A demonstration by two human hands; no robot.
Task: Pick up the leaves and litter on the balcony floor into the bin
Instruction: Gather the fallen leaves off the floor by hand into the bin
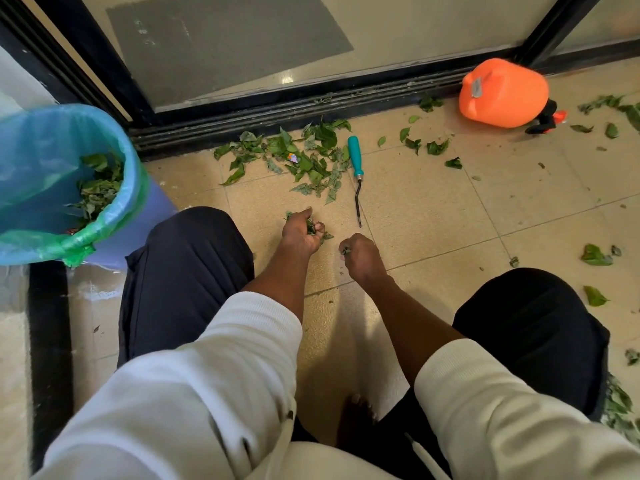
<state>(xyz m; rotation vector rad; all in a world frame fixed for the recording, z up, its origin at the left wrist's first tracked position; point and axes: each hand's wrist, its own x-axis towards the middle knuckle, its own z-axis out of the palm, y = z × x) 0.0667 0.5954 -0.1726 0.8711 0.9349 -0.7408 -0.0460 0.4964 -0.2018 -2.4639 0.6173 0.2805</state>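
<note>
Green leaves (311, 225) sit clutched in left fingers (317, 228); right fingers (346, 249) seemingly pinch scraps.

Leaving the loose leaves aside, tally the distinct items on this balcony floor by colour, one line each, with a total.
Blue: 1, the bin, lined with a bag and partly filled with leaves.
Orange: 1, the spray bottle lying on its side by the door track.
Teal: 1, the teal-handled tool beside the leaf pile.
Multicoloured: 1, the small wrapper among the leaves.
Total: 4
</note>
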